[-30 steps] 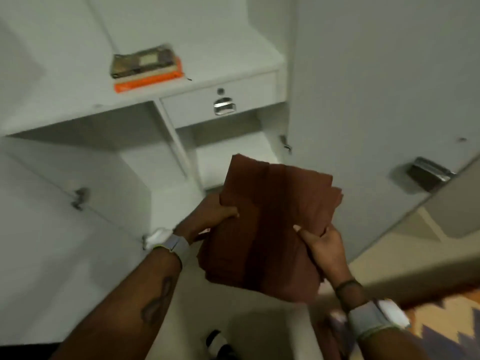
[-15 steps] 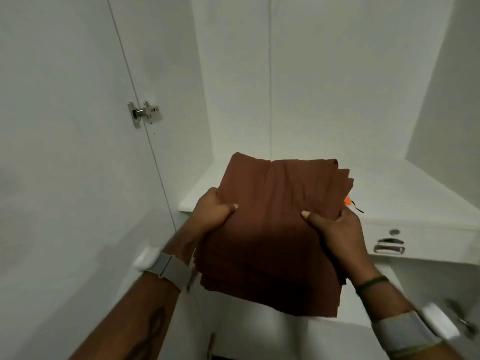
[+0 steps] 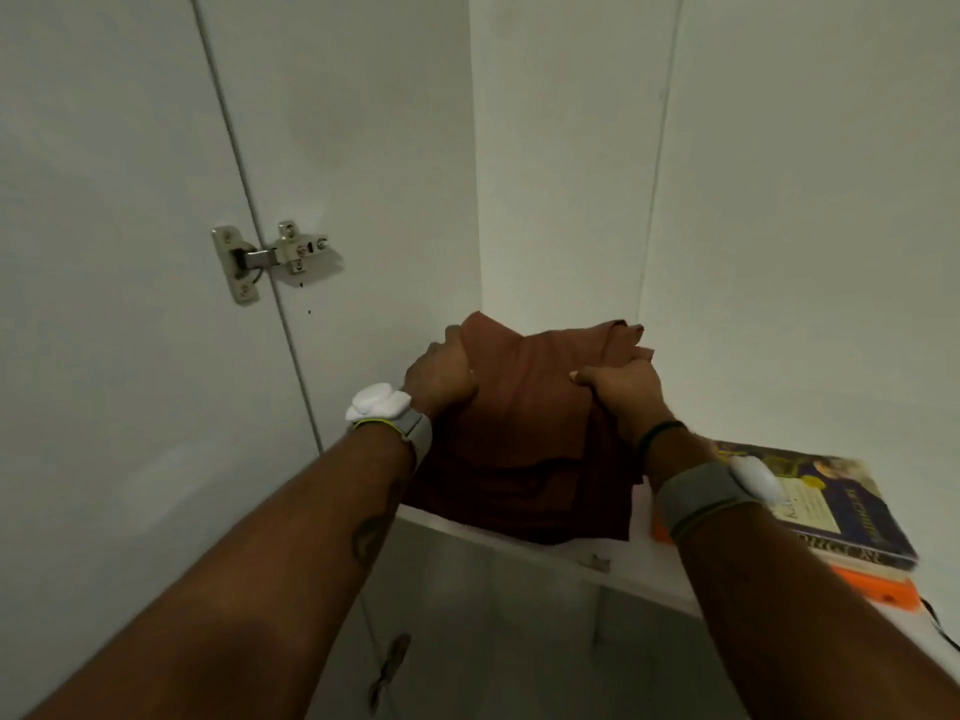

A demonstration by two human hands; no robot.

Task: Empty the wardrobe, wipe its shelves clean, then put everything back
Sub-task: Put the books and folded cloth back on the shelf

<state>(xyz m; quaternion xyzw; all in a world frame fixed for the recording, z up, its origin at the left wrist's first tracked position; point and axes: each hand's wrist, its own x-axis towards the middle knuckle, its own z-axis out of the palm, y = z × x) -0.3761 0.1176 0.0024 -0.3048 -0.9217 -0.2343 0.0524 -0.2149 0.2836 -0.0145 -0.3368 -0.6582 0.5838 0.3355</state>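
While the person leans into the open wardrobe, a folded stack of rust-brown cloth [image 3: 524, 407] lies at the left end of the white shelf [image 3: 779, 397], close to the corner, its near edge hanging a little over the front lip. The left hand [image 3: 441, 376] grips the stack's left side with its fingers curled round the fabric. The right hand [image 3: 621, 392] pinches the right side, thumb on top. Just right of the cloth, partly behind the right forearm, a dark blue book [image 3: 841, 506] sits on an orange one [image 3: 878, 589]. A metal hinge [image 3: 270, 259] shows on the left door [image 3: 104, 252].
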